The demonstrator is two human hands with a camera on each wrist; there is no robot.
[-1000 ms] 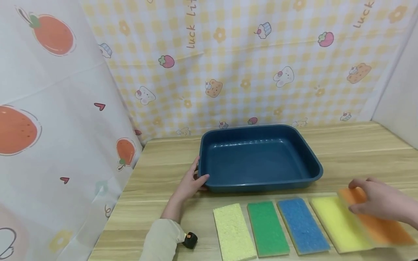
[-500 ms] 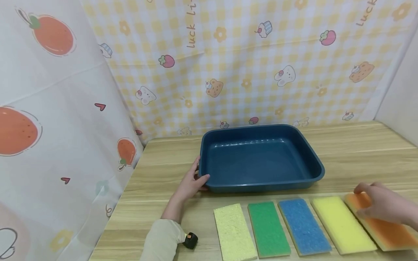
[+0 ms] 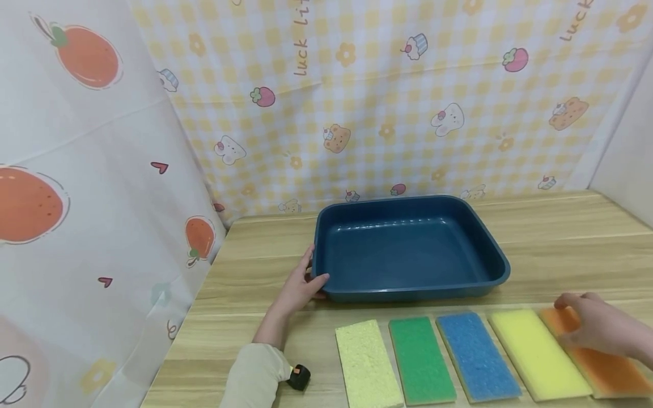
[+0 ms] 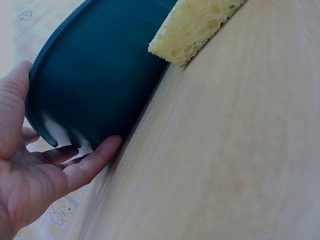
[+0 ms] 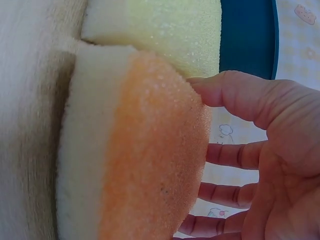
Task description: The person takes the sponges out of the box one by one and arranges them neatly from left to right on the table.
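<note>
A dark blue rectangular roasting pan (image 3: pixel 403 292) sits on the wooden table. My left hand (image 3: pixel 301 286) grips its left end, the thumb on the rim and the other fingers lower at the side, as the left wrist view shows around the pan wall (image 4: pixel 105 65). At the far right, my right hand (image 3: pixel 602 328) holds an orange sponge (image 3: pixel 612 374) with a pale underside by its edges, thumb on one side and fingers on the other. The sponge (image 5: pixel 150 150) lies beside a yellow sponge (image 3: pixel 541 354), its surface bulging in the right wrist view.
Left of the yellow sponge lie a blue sponge (image 3: pixel 478 357), a green sponge (image 3: pixel 422 360) and a pale yellow porous sponge (image 3: pixel 368 362), in a row before the pan. A patterned cloth (image 3: pixel 377 102) hangs behind the table (image 3: pixel 265 243), with another at left.
The orange sponge, earlier overlapping the yellow one, has moved right with my right hand and come down beside it. My left hand stays on the pan.
</note>
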